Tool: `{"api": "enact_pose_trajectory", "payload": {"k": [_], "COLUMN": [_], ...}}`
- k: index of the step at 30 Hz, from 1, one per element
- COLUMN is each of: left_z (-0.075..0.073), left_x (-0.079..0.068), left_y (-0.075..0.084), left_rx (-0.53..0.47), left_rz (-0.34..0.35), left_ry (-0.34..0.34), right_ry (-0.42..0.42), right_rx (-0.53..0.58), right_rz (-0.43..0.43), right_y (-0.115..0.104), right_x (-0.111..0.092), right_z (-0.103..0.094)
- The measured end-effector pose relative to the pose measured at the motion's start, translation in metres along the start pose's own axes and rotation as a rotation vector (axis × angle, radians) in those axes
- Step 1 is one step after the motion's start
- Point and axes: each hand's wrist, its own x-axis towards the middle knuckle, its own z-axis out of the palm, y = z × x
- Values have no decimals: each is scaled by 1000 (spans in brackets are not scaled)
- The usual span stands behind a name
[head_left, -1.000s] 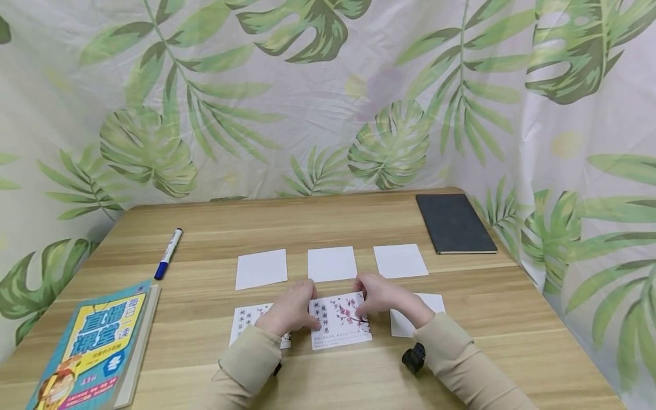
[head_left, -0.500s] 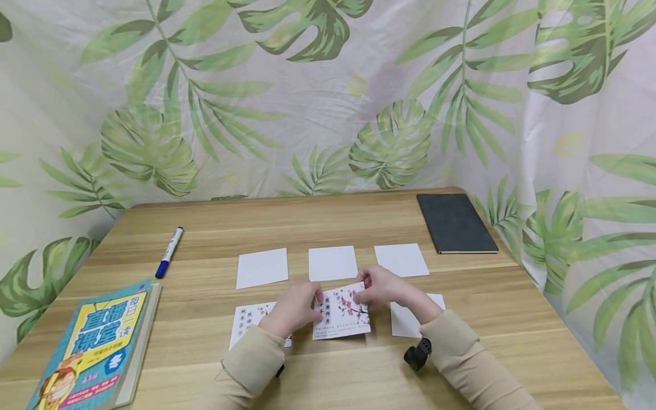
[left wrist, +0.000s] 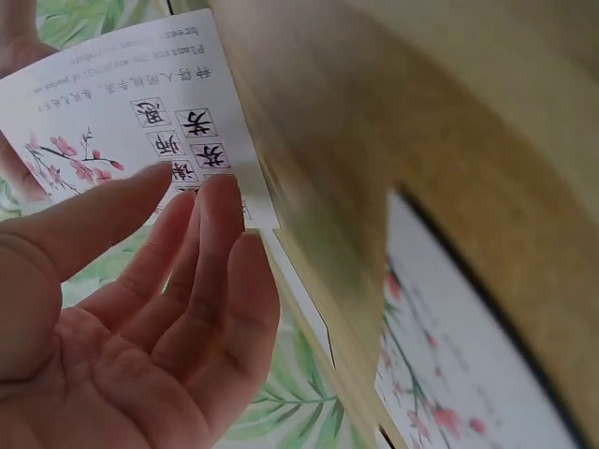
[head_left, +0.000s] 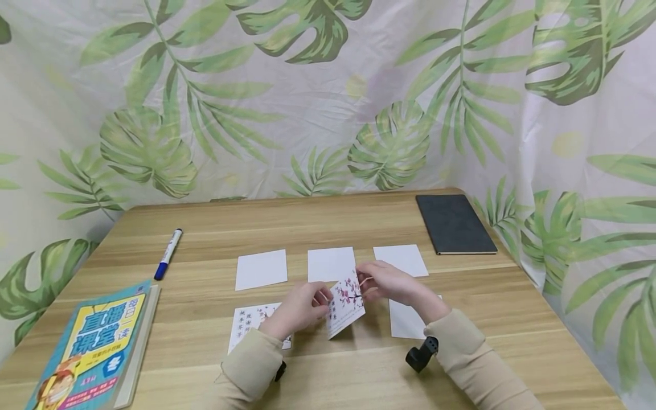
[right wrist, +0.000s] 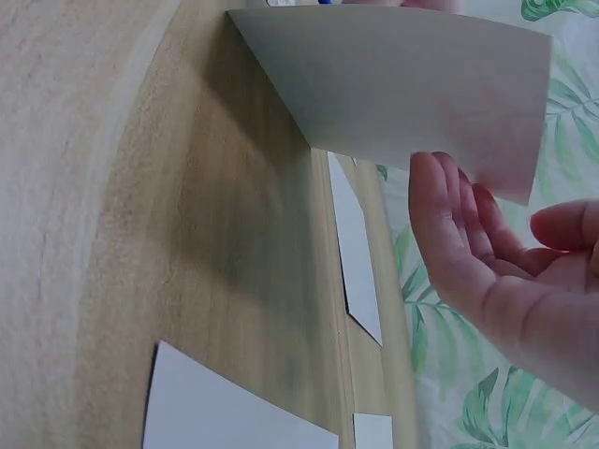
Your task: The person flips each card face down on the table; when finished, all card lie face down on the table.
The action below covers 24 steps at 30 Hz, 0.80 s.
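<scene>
A card (head_left: 347,299) with pink blossoms and dark Chinese characters stands tilted between the two hands, its lower corner close over the table. My left hand (head_left: 299,310) pinches its left edge, thumb and fingertips overlapping the characters in the left wrist view. On the other side, my right hand (head_left: 394,285) has loosely bent fingers at the card's right edge. The right wrist view shows the card's blank back (right wrist: 402,89), with fingertips (right wrist: 429,173) against its edge and the thumb apart from it. Another blossom card (head_left: 251,324) lies partly hidden under the left forearm.
Three blank white cards (head_left: 262,269) lie in a row farther back on the wooden table (head_left: 287,222); another white card (head_left: 407,320) sits beside the right wrist. A book (head_left: 94,341) and a marker (head_left: 168,254) are at left, a dark notebook (head_left: 456,224) at back right.
The middle blossom card has been lifted from lying nearly flat and turned steeply, its right edge swung up. The right thumb has left the card's printed front.
</scene>
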Motion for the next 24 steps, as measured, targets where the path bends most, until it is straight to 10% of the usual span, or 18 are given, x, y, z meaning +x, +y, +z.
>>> {"api": "enact_pose_trajectory", "payload": {"k": [24], "left_z": [-9], "left_x": [1], "left_y": [6], "left_rx": [-473], "left_rz": [-137], "left_ry": [4], "right_ry": [-31], "right_rx": [-461], "right_rz": [-320], "right_y": [4], "right_x": [6], "right_z": [21]}}
